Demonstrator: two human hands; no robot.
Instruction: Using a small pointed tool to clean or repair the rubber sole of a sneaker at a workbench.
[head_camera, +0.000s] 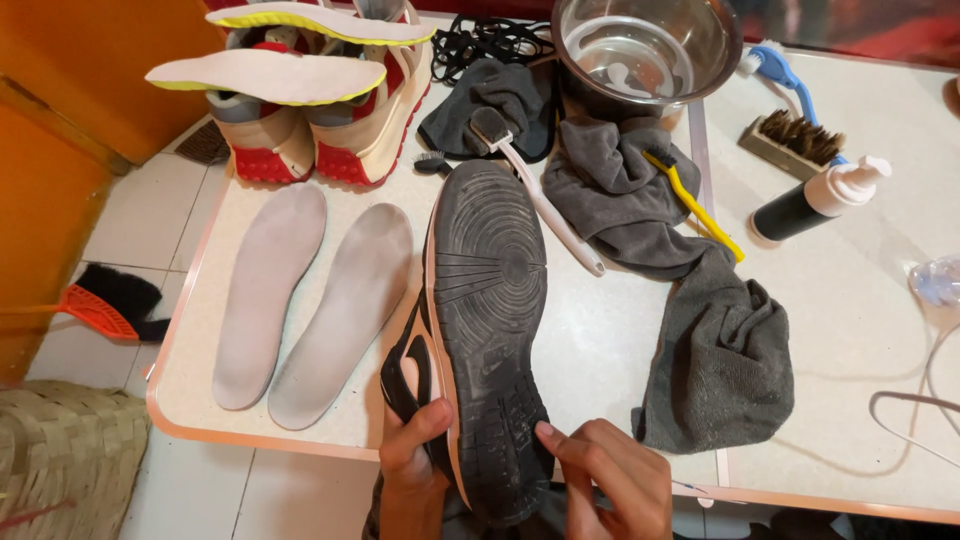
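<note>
Black sneaker (487, 330), sole up and dusty grey, with ringed tread at the forefoot, lies over the table's (600, 340) near edge. Your left hand (412, 455) clamps its side at the heel; your right hand (612, 478), fingers loosely apart, touches the heel tread. Two grey insoles (310, 300) lie just left.
</note>
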